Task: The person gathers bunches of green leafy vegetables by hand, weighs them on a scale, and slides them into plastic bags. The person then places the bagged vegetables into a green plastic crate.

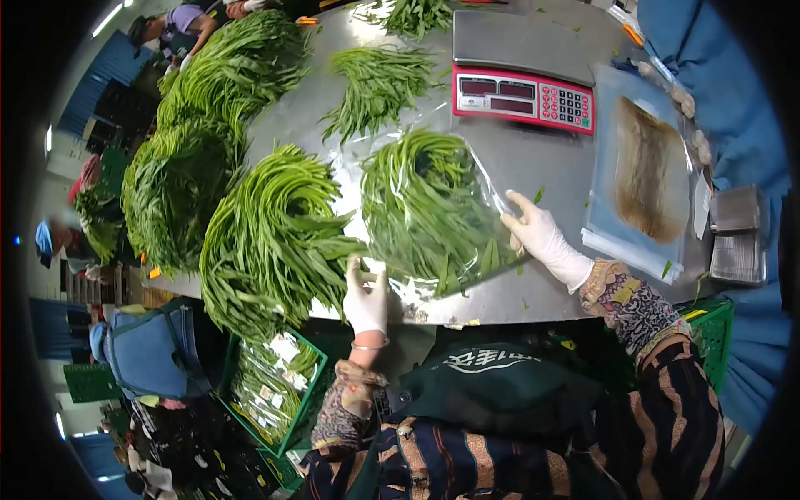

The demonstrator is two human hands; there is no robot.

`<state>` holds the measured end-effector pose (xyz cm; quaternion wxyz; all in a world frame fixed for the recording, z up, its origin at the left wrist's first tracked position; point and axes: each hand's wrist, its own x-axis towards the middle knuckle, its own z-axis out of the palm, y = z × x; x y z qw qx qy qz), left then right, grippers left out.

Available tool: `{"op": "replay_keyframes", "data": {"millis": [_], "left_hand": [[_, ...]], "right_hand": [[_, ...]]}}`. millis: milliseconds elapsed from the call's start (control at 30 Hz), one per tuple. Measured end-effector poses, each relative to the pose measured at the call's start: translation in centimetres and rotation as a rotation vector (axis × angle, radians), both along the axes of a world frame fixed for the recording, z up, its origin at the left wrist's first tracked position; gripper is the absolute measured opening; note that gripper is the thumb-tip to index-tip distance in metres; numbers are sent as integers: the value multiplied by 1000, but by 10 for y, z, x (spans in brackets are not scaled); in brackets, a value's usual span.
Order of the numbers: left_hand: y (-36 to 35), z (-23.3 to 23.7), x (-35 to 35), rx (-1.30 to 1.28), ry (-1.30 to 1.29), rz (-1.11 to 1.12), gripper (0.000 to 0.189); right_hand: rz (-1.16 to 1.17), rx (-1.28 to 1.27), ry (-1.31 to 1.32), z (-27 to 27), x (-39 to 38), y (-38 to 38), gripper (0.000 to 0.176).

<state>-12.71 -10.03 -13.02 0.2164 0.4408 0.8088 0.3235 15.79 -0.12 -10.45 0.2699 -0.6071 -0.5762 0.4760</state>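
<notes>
From beside the steel table (542, 162), I see the person in white gloves working on a clear plastic bag of greens (425, 208). The bag lies flat near the table's front edge, and the long leafy stems inside are curled round in a loop.

The left hand (365, 296) is at the bag's near left corner, fingers pointing up over the edge of the film. From here I cannot tell whether it pinches the plastic or only rests on it. The right hand (540, 236) is at the bag's right edge, its fingers spread apart and laid against the plastic, not closed around anything.

Just left of the bag, touching it, sits a loose bundle of greens (275, 233), curved the same way. Beyond that, larger heaps of greens (212, 92) cover the far left of the table, and a smaller heap (379, 83) lies behind the bag.

A red-fronted weighing scale (523, 96) stands at the back, its steel pan bare. A stack of empty plastic bags (642, 171) lies to the right of the right hand.

Below the table's left end is a green crate (307, 398) holding packed bags of greens (265, 385). Another person in a blue apron (150, 350) is bent over next to it.
</notes>
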Motion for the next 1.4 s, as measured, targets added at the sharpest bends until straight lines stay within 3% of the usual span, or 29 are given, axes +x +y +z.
{"op": "replay_keyframes", "data": {"millis": [67,100,133,233,300,333,400,467,667,700,733,867,900,933,967,1100,1133,1167,1200,1267,1333,1367,1400], "left_hand": [[12,1,-4,309,387,-160,56],[17,-9,-18,384,503,-325,58],[23,-1,-22,323,596,-412,60],[47,-6,-35,504,416,-654,46],[71,1,-18,491,271,-729,42],[83,5,-5,454,195,-765,40],[108,5,39,374,67,-894,37],[120,11,87,257,-42,-1042,34],[93,33,264,-85,-247,-1532,27],[82,37,294,-142,-268,-1602,26],[69,41,324,-198,-288,-1666,25],[-11,57,445,-245,-426,-1850,26],[-48,69,470,-43,-622,-1815,25],[-72,92,485,-216,-587,-1877,31],[-89,34,516,-351,-673,-1925,39],[-164,45,567,-430,-201,-2124,52],[-177,30,574,-555,-296,-2126,51],[-191,15,581,-684,-385,-2117,50],[-197,14,589,-808,-274,-2173,69],[-217,-52,602,-610,-156,-2203,71],[-223,-71,605,-583,-100,-2145,69],[-221,-76,602,-575,-74,-2108,69],[-214,-38,599,-716,-41,-2111,68]], "right_hand": [[33,-404,94,9,-3,11,29],[82,-658,347,8,-1,16,28],[100,-738,606,15,-9,13,26],[45,-835,1155,52,-38,11,21],[186,-582,1345,113,-51,6,38],[154,-583,1338,130,-47,5,28],[423,-351,1523,147,-22,-2,29],[307,-196,1840,166,-3,-26,34],[13,342,1644,207,104,-126,37],[-8,549,1528,208,126,-146,36],[-118,575,1452,215,153,-177,35],[-273,926,1689,199,257,-283,22],[-356,1053,1737,194,276,-311,20],[-466,1185,1755,189,293,-338,19],[-725,1301,1491,171,315,-369,20],[-1253,1498,1516,59,389,-489,26],[-1238,1528,1466,28,399,-514,27],[-1565,1584,1398,16,402,-521,28],[-1650,1519,1397,-18,411,-548,32],[-2108,1084,876,-10,407,-533,41],[-1976,520,276,12,383,-504,54],[-1822,367,-9,-38,397,-514,53],[-1660,227,-331,-87,410,-524,51]]}}
